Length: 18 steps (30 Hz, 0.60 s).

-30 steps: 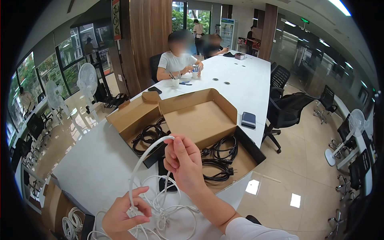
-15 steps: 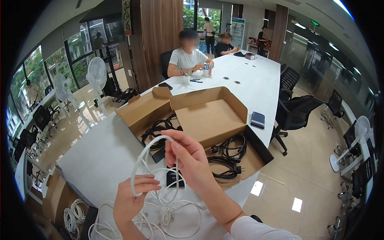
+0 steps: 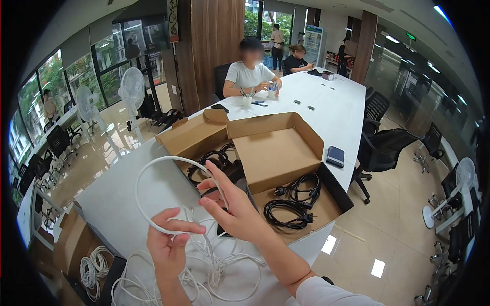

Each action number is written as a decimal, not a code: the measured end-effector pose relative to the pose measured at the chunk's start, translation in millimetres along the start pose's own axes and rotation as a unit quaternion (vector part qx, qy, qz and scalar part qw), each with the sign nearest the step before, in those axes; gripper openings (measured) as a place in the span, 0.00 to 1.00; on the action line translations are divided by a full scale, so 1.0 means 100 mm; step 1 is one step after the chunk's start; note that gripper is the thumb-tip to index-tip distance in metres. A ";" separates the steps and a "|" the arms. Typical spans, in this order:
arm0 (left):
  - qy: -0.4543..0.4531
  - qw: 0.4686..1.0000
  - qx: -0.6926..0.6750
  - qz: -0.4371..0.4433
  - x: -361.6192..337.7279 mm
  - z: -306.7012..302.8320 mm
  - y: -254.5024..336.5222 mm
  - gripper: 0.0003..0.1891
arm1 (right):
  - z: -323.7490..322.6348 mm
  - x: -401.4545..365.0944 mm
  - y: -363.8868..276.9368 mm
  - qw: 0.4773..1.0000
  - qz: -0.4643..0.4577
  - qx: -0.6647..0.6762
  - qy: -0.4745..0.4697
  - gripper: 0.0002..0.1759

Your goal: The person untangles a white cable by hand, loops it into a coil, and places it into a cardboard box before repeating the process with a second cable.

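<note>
A white cable [image 3: 139,178] arches in a wide loop between my two hands. My left hand [image 3: 168,245] has its fingers bent around the lower left side of this loop. At the loop's right side, my right hand [image 3: 235,211] holds the cable loosely, its thumb and fingers partly apart as the cable runs along them. Below both hands, a tangle of white cables [image 3: 219,273] lies on the white table [image 3: 120,204]. Part of the held cable hangs down into this tangle, and its ends cannot be made out.
Beyond my hands stand two open cardboard boxes; the right box [image 3: 275,148] and the left box [image 3: 191,135] contain black power cords [image 3: 288,211]. Coiled white cables [image 3: 94,268] sit in a box [image 3: 66,250] at lower left. A dark blue case [image 3: 335,156] lies near the right edge. A person [image 3: 250,74] sits across.
The cable loop has widened and swung left. My right hand's fingers have loosened from a pinch and spread, while my left fingers have curled more around the cable. The view has shifted slightly.
</note>
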<state>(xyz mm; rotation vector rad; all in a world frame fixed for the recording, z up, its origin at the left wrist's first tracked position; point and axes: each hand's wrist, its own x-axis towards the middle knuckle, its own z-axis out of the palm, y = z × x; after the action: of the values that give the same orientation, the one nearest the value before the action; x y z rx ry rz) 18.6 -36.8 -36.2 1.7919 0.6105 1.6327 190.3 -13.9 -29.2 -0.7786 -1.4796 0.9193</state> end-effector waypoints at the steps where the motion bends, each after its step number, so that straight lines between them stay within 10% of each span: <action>1: 0.012 0.999 -0.034 -0.005 0.00 -0.01 0.00 0.20 | 0.02 -0.01 -0.02 1.000 0.010 -0.003 -0.015 0.37; 12: 0.117 0.875 -0.435 -0.176 0.07 -0.23 0.09 0.18 | 0.03 0.01 0.04 0.999 0.009 0.035 -0.009 0.31; 18: 0.027 0.986 -0.153 -0.068 -0.01 -0.24 0.06 0.12 | 0.09 -0.01 -0.08 0.994 0.057 0.091 -0.029 0.26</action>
<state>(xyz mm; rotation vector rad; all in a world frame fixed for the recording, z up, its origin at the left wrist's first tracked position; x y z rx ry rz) -6.3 -38.6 -31.4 1.4576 0.4667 1.5894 181.8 -19.7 -23.2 -0.7115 -1.3899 1.1546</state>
